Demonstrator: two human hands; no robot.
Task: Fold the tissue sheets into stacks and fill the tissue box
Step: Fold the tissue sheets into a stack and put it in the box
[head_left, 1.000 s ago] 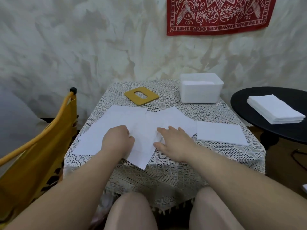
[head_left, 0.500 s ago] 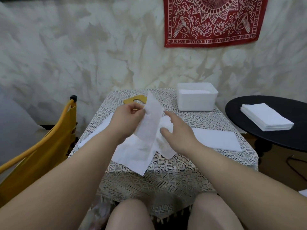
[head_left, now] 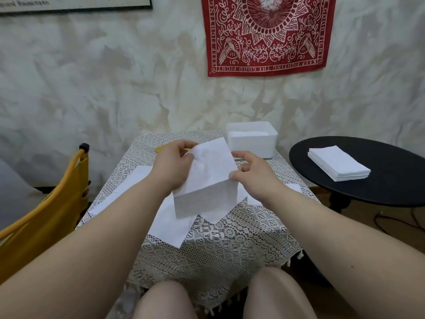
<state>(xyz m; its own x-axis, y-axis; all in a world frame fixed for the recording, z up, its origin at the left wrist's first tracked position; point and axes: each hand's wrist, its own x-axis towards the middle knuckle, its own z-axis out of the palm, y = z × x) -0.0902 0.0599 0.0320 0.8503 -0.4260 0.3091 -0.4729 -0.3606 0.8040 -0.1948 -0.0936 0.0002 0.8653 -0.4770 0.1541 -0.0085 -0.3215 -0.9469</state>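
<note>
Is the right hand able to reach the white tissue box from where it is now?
Probably yes. The white tissue box stands just beyond the right hand, with nothing between them. But that hand pinches the lifted tissue sheet, so it should let go of it first.

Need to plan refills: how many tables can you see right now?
2. The lace-covered table stands straight ahead under the hands, with the loose tissues and the white box; the round black table stands to its right, with a tissue stack.

Red bandana (head_left: 268, 35) on wall; yellow chair (head_left: 41, 217) left; black round table (head_left: 395, 178) right.
</note>
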